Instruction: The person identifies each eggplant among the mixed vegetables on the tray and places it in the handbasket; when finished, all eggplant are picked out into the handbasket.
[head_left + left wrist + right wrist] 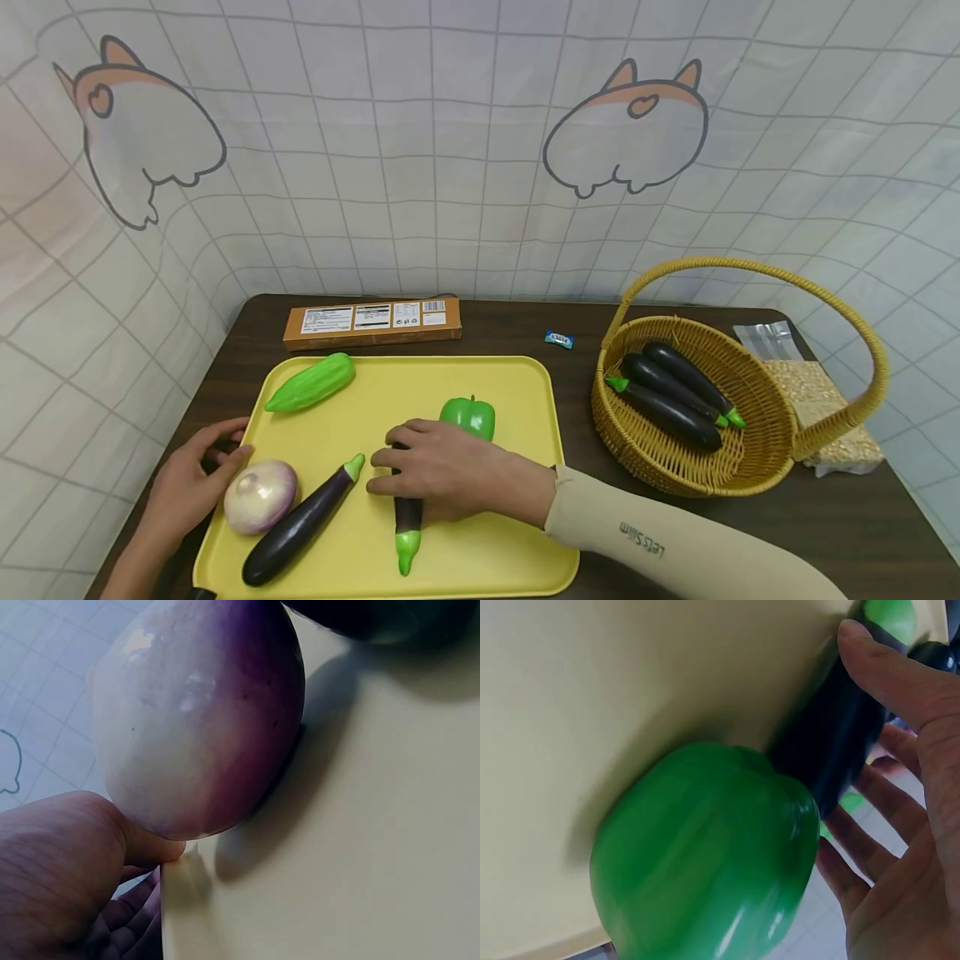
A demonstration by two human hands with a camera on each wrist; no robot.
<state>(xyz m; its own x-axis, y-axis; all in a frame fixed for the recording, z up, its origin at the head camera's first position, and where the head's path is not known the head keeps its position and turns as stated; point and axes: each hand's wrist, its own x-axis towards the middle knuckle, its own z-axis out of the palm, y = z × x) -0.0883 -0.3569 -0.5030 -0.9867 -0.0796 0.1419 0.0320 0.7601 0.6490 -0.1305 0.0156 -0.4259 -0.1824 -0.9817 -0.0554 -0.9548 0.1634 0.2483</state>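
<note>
My right hand holds a dark eggplant over the yellow tray. In the right wrist view the thumb lies along one side of this eggplant, fingers along the other. A green bell pepper is right beside that hand. My left hand grips the tray's left edge; in the left wrist view the thumb is on the rim and the fingers are outside it. Close to that thumb is a purple-white onion. A second eggplant lies diagonally by the onion. A light-green bumpy vegetable lies at the back left.
Right of the tray stands a wicker basket with a tall arched handle, holding several eggplants. A bag of grain lies behind it. Beyond the tray are a flat brown box and a small blue packet.
</note>
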